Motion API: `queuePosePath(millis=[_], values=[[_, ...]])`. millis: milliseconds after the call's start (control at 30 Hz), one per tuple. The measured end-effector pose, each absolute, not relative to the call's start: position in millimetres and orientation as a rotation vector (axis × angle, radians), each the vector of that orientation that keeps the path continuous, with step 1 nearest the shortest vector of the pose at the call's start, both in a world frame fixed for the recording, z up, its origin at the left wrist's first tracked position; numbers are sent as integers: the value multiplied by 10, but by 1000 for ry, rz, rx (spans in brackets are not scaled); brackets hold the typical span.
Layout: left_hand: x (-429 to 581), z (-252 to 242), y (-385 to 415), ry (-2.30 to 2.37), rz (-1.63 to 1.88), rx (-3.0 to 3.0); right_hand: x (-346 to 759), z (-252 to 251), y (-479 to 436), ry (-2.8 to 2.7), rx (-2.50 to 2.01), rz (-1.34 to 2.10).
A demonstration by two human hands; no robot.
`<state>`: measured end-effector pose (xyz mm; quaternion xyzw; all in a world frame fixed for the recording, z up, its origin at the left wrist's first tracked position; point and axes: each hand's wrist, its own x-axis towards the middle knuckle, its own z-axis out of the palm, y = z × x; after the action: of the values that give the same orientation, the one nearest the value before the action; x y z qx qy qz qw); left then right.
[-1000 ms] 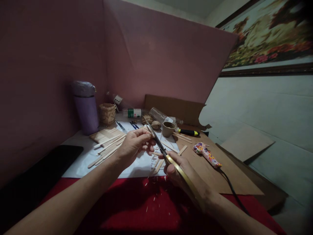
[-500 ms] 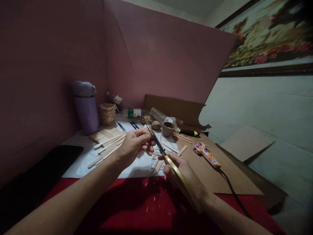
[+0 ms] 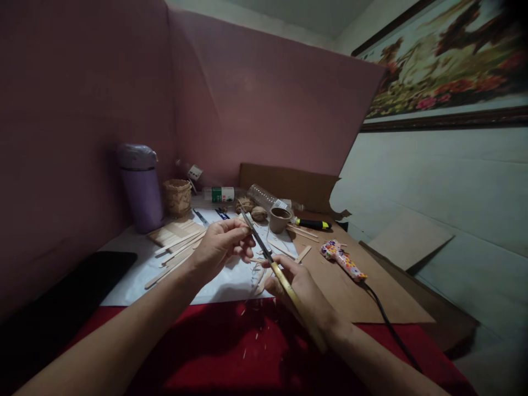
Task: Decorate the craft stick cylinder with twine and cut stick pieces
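Note:
My right hand (image 3: 303,289) grips scissors (image 3: 259,242) with gold-coloured handles, their dark blades pointing up and away to the left. Beside the blades, my left hand (image 3: 223,242) pinches thumb against forefinger. A small pale piece seems to show at those fingertips, but I cannot make out what it is. The blades cross close to the left fingertips. Under both hands lie wooden craft sticks (image 3: 175,264) and small pale shavings (image 3: 256,335), some on white paper (image 3: 124,286), some on the red cloth (image 3: 185,352).
A purple tumbler (image 3: 142,192) and a small woven basket (image 3: 177,197) stand at the left. Behind are twine balls (image 3: 259,213), plastic bottles (image 3: 223,194) and a brown pot (image 3: 279,220). A yellow-black handled tool (image 3: 313,224) and a flower-patterned corded tool (image 3: 343,259) lie on cardboard (image 3: 383,302).
The scissor blades look closer together, and the handles seem squeezed nearer each other. My view has shifted slightly, so the whole scene sits a little further left.

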<state>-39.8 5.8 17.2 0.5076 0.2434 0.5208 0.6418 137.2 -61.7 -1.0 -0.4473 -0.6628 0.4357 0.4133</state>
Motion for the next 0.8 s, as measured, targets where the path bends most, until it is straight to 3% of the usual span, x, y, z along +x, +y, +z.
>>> queuePosePath(millis=[333,600,800], values=[[-385,186,0,561,1109,1194,1419,16,-608,-1819,-1122,1005],[-378,166,18,546,1110,1160,1387,32,-582,-1577,-1105,1190],[-370,159,48,576,1173,1102,1564,113,-382,-1714,-1488,907]])
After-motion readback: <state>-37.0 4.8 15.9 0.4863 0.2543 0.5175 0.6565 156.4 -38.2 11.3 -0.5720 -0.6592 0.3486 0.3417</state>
